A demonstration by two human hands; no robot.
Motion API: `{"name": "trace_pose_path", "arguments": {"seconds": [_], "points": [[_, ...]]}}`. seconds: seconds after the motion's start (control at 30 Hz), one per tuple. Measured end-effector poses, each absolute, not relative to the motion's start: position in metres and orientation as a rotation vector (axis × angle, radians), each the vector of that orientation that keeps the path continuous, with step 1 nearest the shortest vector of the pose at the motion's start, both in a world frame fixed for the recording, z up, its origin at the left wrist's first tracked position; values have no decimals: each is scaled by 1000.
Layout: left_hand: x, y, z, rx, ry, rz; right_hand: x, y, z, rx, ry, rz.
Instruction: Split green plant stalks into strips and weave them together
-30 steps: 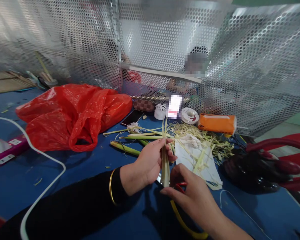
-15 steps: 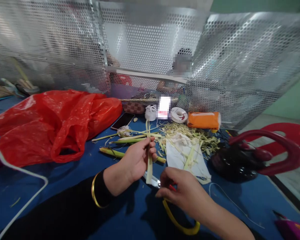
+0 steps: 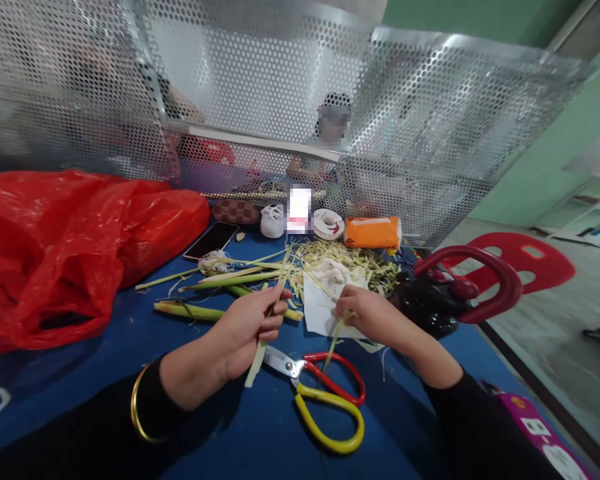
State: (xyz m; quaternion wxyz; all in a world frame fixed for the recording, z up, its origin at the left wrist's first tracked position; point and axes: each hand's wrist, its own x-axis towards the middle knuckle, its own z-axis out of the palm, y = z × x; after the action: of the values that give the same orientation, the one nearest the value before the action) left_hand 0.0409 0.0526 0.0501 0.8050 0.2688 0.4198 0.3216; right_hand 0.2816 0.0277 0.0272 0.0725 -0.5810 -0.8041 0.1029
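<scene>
My left hand (image 3: 253,323) is closed around a flat, pale-green plant strip (image 3: 256,365), which sticks out above and below the fingers. My right hand (image 3: 365,310) reaches over a white paper sheet (image 3: 320,313), its fingers pinched on a thin plant strip (image 3: 334,340) that hangs toward the table. Between the hands and nearer to me lie scissors (image 3: 294,369) with one red and one yellow handle, touched by neither hand. Green stalks (image 3: 190,311) lie beyond my left hand. A heap of plant shavings (image 3: 375,267) spreads behind the paper.
A red plastic bag (image 3: 150,227) covers the left side. Along the back stand a phone (image 3: 213,240), a white tape roll (image 3: 329,225) and an orange packet (image 3: 373,232). A dark kettle (image 3: 430,303) is at right. Perforated metal panels (image 3: 265,80) close off the back, a person behind them.
My right hand has left the scissors, which now lie on the table, and has moved up and right to a strip over the paper. The view has swung to the right.
</scene>
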Motion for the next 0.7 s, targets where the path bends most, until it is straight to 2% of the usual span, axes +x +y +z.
{"name": "trace_pose_path", "arguments": {"seconds": [0.2,0.3,0.37,0.47,0.57,0.7], "points": [[43,47,48,656,894,743,280,27,35,-1649,-2307,240],[44,43,49,703,878,762,275,19,49,-1417,-1908,95],[44,41,49,745,875,795,266,11,56,-1312,-1565,115],[45,38,50,858,844,825,246,-1,64,-1262,-1281,567],[47,33,50,894,822,798,223,-8,64,-1226,-1237,1113],[52,24,48,783,839,661,203,-11,55,-1204,-1210,1333]]}}
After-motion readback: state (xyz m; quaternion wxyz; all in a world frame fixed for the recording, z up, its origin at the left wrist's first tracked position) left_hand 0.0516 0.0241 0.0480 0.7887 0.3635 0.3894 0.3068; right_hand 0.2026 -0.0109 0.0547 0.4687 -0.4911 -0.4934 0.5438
